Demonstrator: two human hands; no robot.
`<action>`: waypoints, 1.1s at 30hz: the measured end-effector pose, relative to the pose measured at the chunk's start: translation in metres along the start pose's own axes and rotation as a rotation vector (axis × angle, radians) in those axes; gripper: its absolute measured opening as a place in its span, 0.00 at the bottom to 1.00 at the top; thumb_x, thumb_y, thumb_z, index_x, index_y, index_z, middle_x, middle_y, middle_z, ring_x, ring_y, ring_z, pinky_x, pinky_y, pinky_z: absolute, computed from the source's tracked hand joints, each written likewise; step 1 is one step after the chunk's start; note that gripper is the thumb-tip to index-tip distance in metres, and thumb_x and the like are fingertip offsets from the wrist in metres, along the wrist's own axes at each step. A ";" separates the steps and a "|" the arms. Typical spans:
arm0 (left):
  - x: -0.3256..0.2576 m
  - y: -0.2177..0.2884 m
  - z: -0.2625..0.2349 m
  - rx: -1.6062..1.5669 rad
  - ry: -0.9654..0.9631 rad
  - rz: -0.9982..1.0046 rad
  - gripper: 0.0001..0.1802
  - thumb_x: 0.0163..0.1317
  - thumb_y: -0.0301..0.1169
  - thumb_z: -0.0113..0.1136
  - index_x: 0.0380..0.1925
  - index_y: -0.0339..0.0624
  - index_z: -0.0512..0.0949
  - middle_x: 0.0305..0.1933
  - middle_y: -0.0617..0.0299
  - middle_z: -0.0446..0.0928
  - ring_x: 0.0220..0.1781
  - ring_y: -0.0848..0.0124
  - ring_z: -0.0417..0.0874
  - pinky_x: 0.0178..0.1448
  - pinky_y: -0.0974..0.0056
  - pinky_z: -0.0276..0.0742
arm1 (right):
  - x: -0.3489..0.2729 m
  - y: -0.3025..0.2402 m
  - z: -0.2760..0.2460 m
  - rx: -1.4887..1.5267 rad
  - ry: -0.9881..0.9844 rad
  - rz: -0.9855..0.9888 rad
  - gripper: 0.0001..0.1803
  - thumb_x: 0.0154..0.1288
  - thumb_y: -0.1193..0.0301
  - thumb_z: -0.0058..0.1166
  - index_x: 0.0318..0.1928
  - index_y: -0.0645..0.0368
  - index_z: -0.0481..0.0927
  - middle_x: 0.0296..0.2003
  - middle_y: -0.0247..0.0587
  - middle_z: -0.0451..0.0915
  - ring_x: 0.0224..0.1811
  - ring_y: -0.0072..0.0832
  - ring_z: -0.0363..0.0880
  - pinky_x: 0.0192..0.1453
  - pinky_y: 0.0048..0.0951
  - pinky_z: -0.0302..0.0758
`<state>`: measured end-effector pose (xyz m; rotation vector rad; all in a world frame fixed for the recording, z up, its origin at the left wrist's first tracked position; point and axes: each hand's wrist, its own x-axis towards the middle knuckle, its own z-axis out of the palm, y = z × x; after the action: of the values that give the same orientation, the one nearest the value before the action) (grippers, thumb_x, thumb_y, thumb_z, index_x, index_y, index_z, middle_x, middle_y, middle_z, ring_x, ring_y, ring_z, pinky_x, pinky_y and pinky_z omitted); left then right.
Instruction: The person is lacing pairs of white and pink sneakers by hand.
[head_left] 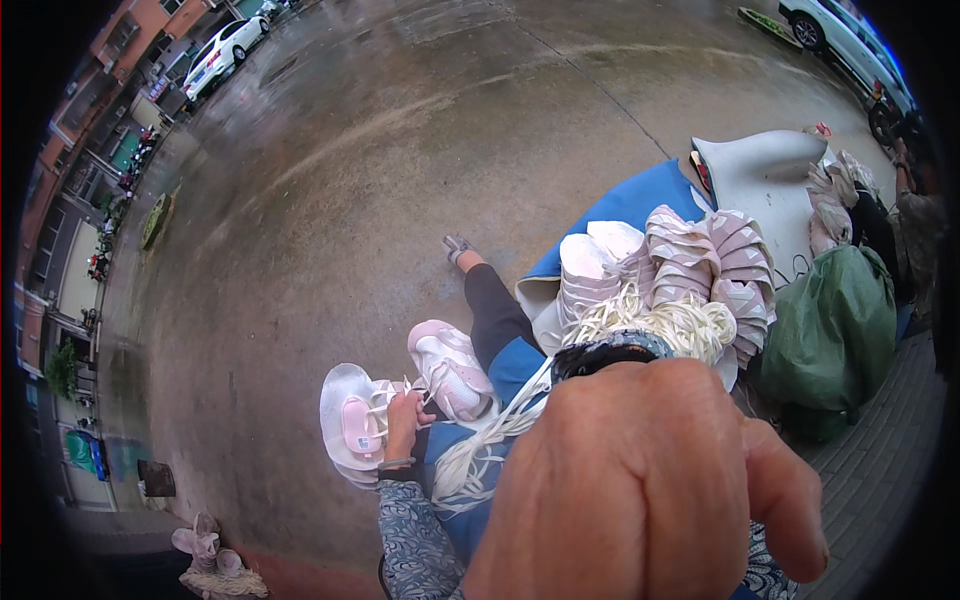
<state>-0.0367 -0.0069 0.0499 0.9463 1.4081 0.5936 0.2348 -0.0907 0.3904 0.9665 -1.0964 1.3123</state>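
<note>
My left hand point(402, 425) is closed on a pink-and-white shoe upper point(358, 425), with white lace at its fingers. Just beside it, another pink-and-white shoe upper point(450, 370) rests against my leg. My right hand point(640, 480) looms very close to the camera, its back filling the lower middle. Its fingers look curled, but their tips and anything in them are hidden. A bunch of long white shoelaces point(470, 470) lies across the blue cloth on my lap. Beyond the right hand are more cream laces point(700, 322) and stacked shoe uppers point(690, 250).
A green sack point(835, 330) stands at the right, near a pale sheet point(765, 175) and another person at the edge. More uppers point(210, 560) lie at lower left. Wet pavement point(300, 250) stretches ahead, with parked cars point(225, 55) beyond.
</note>
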 end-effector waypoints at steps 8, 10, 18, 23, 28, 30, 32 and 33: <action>0.000 -0.015 -0.010 -0.042 -0.006 -0.029 0.07 0.58 0.30 0.48 0.26 0.38 0.70 0.18 0.69 0.63 0.13 0.79 0.66 0.25 0.67 0.80 | -0.015 -0.004 0.007 -0.100 -0.059 0.025 0.21 0.54 0.58 0.55 0.29 0.68 0.73 0.27 0.51 0.69 0.24 0.42 0.69 0.26 0.39 0.64; 0.003 -0.008 -0.001 -0.023 -0.004 -0.052 0.06 0.57 0.30 0.48 0.26 0.38 0.69 0.17 0.69 0.63 0.12 0.79 0.65 0.25 0.67 0.79 | -0.010 -0.019 0.003 -0.146 -0.080 0.050 0.22 0.53 0.57 0.55 0.30 0.68 0.73 0.28 0.51 0.69 0.25 0.42 0.69 0.28 0.39 0.64; 0.001 -0.019 -0.016 -0.055 0.033 -0.020 0.07 0.58 0.30 0.48 0.27 0.38 0.69 0.17 0.69 0.63 0.12 0.80 0.64 0.24 0.67 0.79 | -0.042 -0.046 0.046 -0.119 -0.195 0.126 0.27 0.50 0.53 0.57 0.35 0.68 0.73 0.32 0.50 0.71 0.30 0.40 0.71 0.34 0.37 0.66; 0.000 -0.008 -0.001 -0.046 -0.015 -0.014 0.07 0.59 0.30 0.47 0.27 0.38 0.69 0.17 0.70 0.63 0.12 0.81 0.64 0.23 0.68 0.79 | -0.028 -0.026 0.017 -0.138 -0.253 0.166 0.30 0.47 0.51 0.58 0.38 0.68 0.73 0.35 0.50 0.72 0.34 0.39 0.72 0.37 0.36 0.67; 0.002 -0.016 -0.010 -0.059 0.026 -0.019 0.07 0.59 0.30 0.48 0.27 0.38 0.69 0.17 0.70 0.63 0.12 0.80 0.65 0.23 0.68 0.79 | -0.026 -0.021 0.005 -0.103 -0.310 0.192 0.33 0.45 0.49 0.60 0.40 0.68 0.73 0.38 0.50 0.73 0.37 0.38 0.73 0.41 0.35 0.68; 0.003 -0.013 -0.005 -0.051 0.027 -0.014 0.07 0.59 0.30 0.48 0.27 0.38 0.69 0.17 0.70 0.63 0.12 0.80 0.65 0.23 0.68 0.79 | -0.019 -0.025 -0.005 -0.098 -0.335 0.200 0.35 0.45 0.48 0.60 0.42 0.68 0.73 0.39 0.49 0.73 0.38 0.38 0.73 0.42 0.35 0.68; 0.004 -0.009 0.000 -0.043 0.027 -0.006 0.07 0.59 0.30 0.48 0.27 0.38 0.69 0.17 0.70 0.63 0.12 0.80 0.65 0.23 0.68 0.79 | -0.016 -0.023 0.000 -0.096 -0.363 0.209 0.36 0.44 0.47 0.61 0.43 0.68 0.73 0.41 0.49 0.74 0.40 0.38 0.74 0.44 0.35 0.69; 0.004 -0.008 0.001 -0.047 0.016 -0.010 0.07 0.59 0.30 0.48 0.27 0.38 0.69 0.17 0.69 0.63 0.12 0.80 0.65 0.23 0.68 0.79 | -0.015 -0.035 -0.007 -0.092 -0.372 0.213 0.37 0.43 0.47 0.61 0.43 0.68 0.73 0.41 0.49 0.74 0.40 0.38 0.74 0.45 0.34 0.69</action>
<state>-0.0367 -0.0077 0.0412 0.8990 1.4064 0.6253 0.2709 -0.0889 0.3768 1.0739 -1.5674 1.2657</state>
